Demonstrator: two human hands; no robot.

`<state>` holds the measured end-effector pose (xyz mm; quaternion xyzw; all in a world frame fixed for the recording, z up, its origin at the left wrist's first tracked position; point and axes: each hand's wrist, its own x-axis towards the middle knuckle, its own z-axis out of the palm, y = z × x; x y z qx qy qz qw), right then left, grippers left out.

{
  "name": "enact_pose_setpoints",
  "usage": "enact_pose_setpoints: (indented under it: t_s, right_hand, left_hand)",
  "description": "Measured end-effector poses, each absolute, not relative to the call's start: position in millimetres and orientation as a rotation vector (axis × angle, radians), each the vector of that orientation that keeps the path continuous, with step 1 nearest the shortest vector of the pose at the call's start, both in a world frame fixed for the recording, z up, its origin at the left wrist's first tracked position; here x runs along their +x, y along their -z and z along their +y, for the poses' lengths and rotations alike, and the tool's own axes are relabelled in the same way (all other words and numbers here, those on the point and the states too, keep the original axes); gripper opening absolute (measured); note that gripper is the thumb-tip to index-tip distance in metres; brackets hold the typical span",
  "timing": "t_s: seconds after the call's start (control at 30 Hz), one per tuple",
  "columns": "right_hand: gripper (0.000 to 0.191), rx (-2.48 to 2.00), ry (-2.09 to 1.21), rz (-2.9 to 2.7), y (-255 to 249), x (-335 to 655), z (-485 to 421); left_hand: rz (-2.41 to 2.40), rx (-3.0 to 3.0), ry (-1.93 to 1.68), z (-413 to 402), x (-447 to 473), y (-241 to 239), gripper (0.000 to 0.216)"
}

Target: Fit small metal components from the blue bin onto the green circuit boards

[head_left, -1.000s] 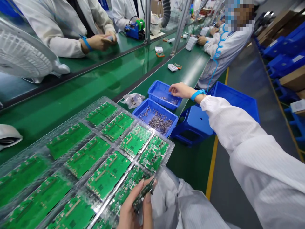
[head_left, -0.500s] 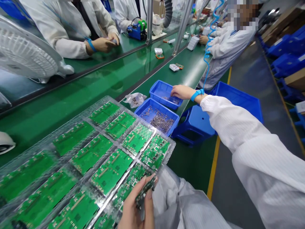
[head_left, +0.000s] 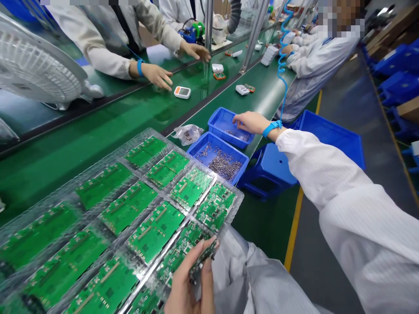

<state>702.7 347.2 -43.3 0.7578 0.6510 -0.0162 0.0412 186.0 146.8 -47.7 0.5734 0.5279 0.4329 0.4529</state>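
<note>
Right now, the person's left hand (head_left: pixel 188 283) is closing around a narrow green circuit board (head_left: pixel 203 261), pinching it by its edges between thumb and fingers, low over a clear plastic blister tray (head_left: pixel 150 132) whose pockets are holding rows of larger green boards. The right hand (head_left: pixel 250 123), wearing a bright blue wrist strap (head_left: pixel 271 128), is reaching forward with its fingers loosely curled and partly open, their tips over a small blue plastic bin (head_left: pixel 225 114) of scattered small metal parts (head_left: pixel 235 135); I cannot tell whether they are pinching anything. Just beside it, a larger blue plastic bin (head_left: pixel 209 141) is holding a heap of similar metal parts (head_left: pixel 222 165), and a clear plastic bag (head_left: pixel 187 135) is lying on the green conveyor belt (head_left: pixel 271 83). Holding the board by its edges looks sensible, keeping skin off its components, and picking single parts from the thin scatter seems steadier than digging into the heap. Across a clear partition, a co-worker's hand (head_left: pixel 157 75) is hovering near a white-and-orange meter (head_left: pixel 182 92), but its small screen is unreadable, and no other writing is legible.
</note>
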Motion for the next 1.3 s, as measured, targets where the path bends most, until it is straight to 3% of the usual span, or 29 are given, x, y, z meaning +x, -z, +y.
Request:
enact_pose_setpoints:
  t_s: [0.37,0.67,0.77,0.87,1.03,1.3]
  right_hand:
    - [0.035,2.336,0.037,1.999,40.3,693.2,341.9]
    - [0.033,2.548,0.013,2.098,44.0,687.6,333.9]
    - [0.032,2.674,0.129,2.138,44.5,682.7,330.3]
    - [0.033,2.848,0.280,2.219,38.2,670.0,325.8]
    - [0.038,2.971,0.654,2.404,16.7,617.1,305.0]
    - [0.038,2.658,1.097,2.736,-25.5,494.4,243.0]
  left_hand:
    - [1.300,1.383,-1.035,146.1,182.7,48.3,0.028]
    - [1.301,1.388,-0.996,147.9,179.8,54.4,0.044]
    - [1.251,1.448,-1.062,151.9,178.5,55.7,0.041]
    - [1.133,1.668,-1.062,160.7,171.9,56.7,0.019]
    - [1.034,1.915,-0.951,176.5,165.1,48.5,0.026]
    - [1.164,1.948,-1.063,183.8,174.4,23.2,0.024]
